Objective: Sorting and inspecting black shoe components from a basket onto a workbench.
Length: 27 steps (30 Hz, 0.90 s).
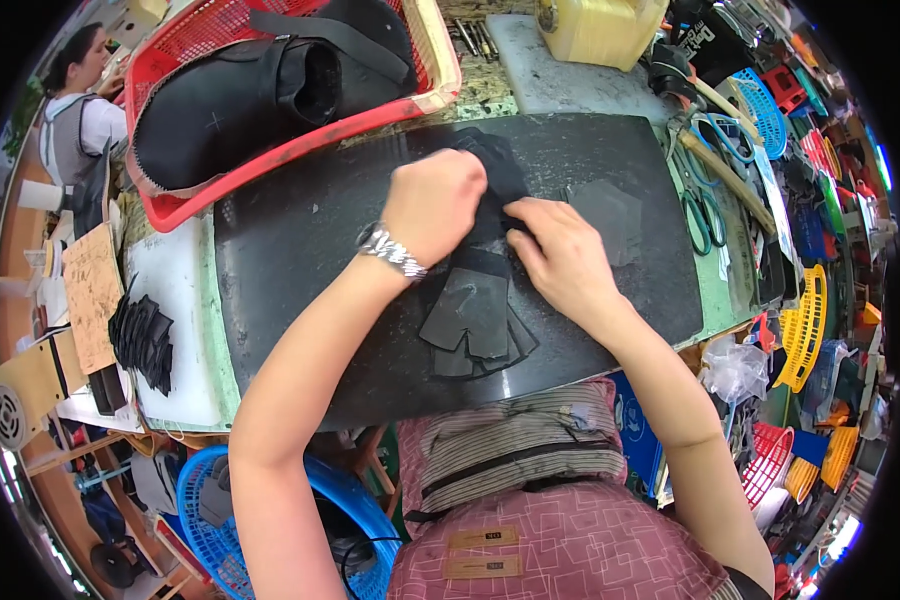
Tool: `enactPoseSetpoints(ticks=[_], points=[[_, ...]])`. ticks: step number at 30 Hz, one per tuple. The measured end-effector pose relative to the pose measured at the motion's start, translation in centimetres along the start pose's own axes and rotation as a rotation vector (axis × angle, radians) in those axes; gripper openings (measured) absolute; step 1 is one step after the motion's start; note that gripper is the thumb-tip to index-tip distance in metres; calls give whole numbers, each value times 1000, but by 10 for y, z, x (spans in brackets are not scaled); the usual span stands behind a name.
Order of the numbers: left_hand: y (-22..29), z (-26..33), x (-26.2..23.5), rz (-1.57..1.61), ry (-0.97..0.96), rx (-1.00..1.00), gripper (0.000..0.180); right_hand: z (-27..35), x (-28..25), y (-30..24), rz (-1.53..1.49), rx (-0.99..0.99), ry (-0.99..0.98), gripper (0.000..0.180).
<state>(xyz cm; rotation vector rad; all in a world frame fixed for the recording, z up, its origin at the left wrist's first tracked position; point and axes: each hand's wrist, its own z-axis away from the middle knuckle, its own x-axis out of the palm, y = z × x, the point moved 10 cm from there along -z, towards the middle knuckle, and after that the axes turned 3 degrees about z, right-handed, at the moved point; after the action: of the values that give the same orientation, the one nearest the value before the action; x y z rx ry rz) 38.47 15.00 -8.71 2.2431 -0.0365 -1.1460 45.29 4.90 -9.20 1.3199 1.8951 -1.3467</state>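
On the work table lies a big black mat [310,250], and it takes up most of the space in front of the person. Behind it, at the far left, sits a red basket [270,165] full of large black leather pieces [220,110]. A blue basket [210,500] stands low down on the left, below the table edge. To the right of the mat lie scissors with green handles [700,215], next to a long wooden stick [725,180]. A small stack of dark cut pieces [142,342] rests on the white board at the left.

Near the middle of the mat is a pile of black leather pieces [475,320], fanned out flat. The left hand [432,205], with a silver watch [392,252] on its wrist, is closed into a fist on the top end of a black piece [495,170]. The right hand [560,255] lies just beside it, fingers curled down and pinching the same piece. Both hands touch the piece right above the pile. Another person in a grey vest [70,135] sits far off at the left.
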Motion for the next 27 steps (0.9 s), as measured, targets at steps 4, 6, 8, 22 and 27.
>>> enactPoseSetpoints(ticks=[4,6,8,22,27], points=[[42,27,-71,139,227,13,9,-1,5,9,-24,-13,-123,21],[90,63,-56,-18,25,326,14,0,-9,20,-53,4,-54,20],[103,104,-17,-74,-270,377,22,4,-34,38,17,42,44,20],[120,2,104,18,-196,404,16,39,-58,125,-23,468,-144,32],[104,-8,117,175,-332,342,11,63,-69,104,43,275,-80,23]])
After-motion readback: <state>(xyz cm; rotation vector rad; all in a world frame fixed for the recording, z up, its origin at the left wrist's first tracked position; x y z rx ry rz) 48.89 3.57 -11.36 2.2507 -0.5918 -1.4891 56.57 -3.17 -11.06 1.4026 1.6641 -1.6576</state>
